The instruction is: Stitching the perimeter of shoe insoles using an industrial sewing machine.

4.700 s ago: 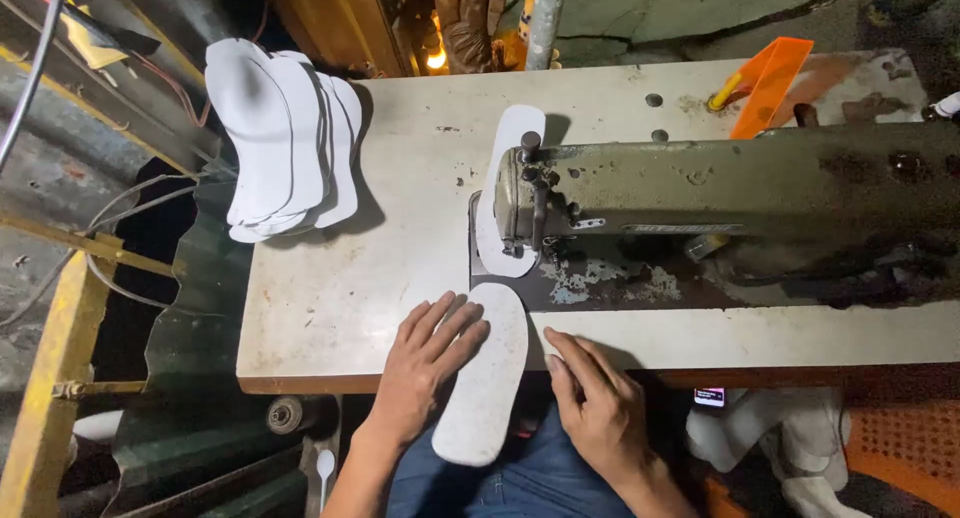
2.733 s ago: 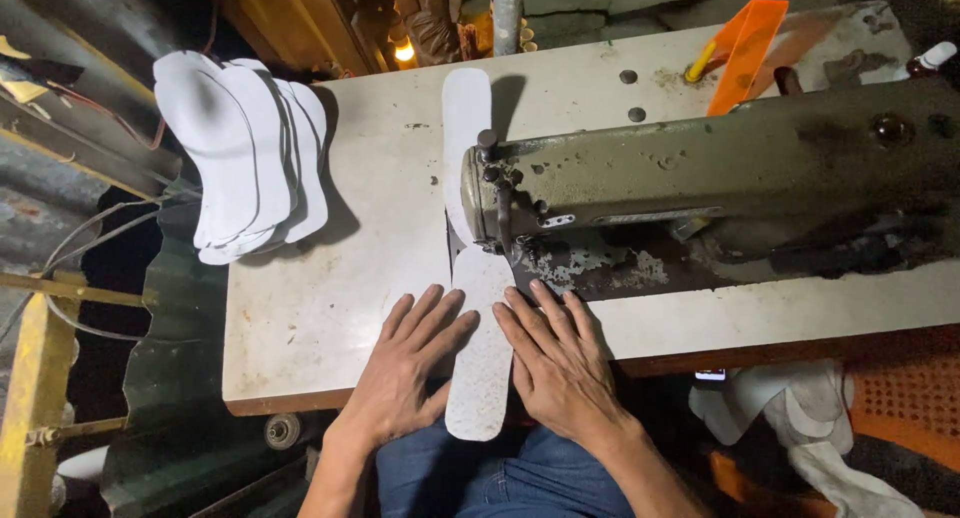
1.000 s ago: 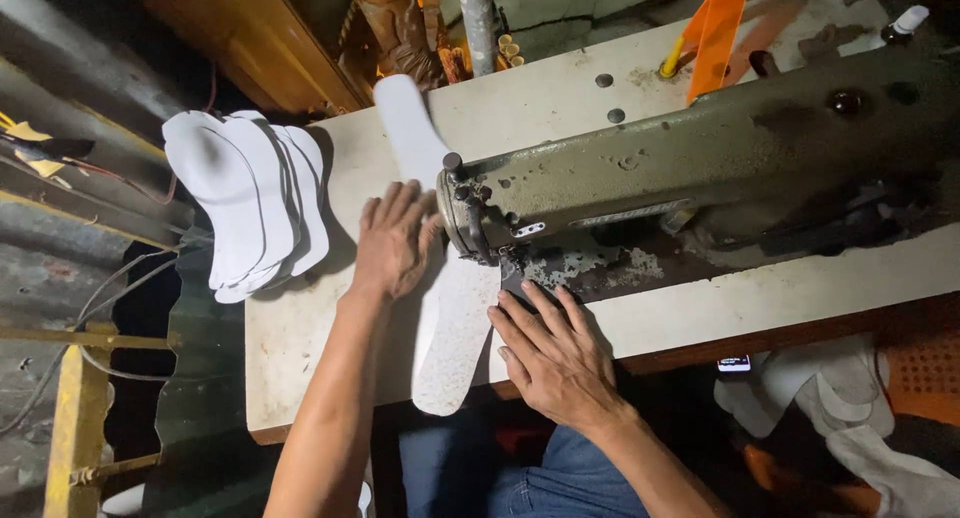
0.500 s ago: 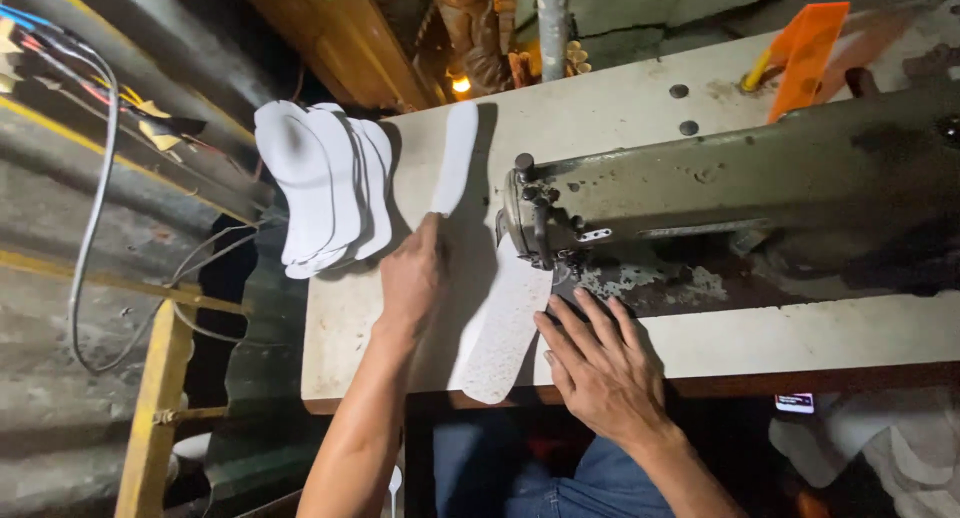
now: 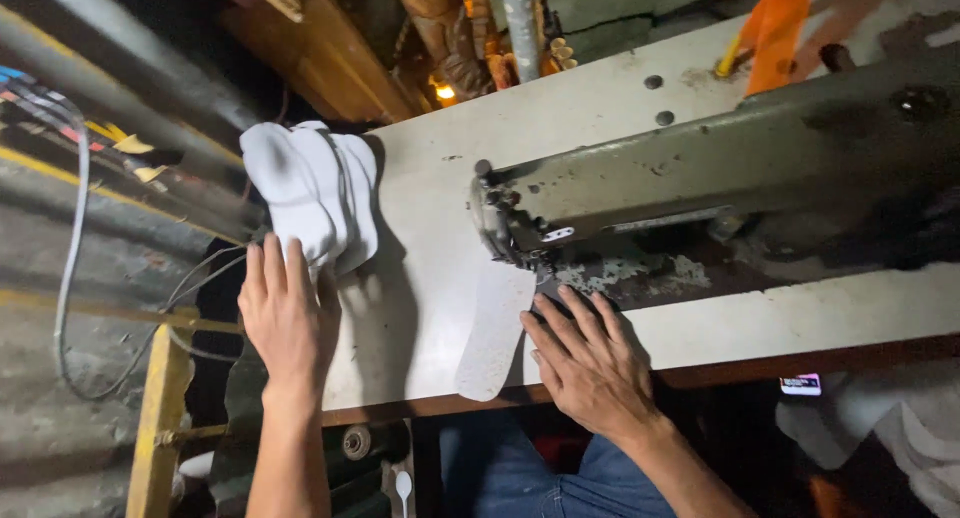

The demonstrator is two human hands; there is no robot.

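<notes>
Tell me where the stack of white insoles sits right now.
In the head view, the stack of white insoles lies at the table's far-left corner, left of the sewing machine, with the left hand on its near end.

Worn white table (image 5: 430, 248) with sewing machine (image 5: 720, 178), insole stack (image 5: 315, 193), insole (image 5: 495, 328).

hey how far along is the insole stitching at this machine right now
Done: hard to say; no finished pieces are clearly set apart. In hand: one white insole lies under the sewing machine, the right hand at its edge. Left: the left hand rests on the stack of white insoles at the table corner.
</notes>
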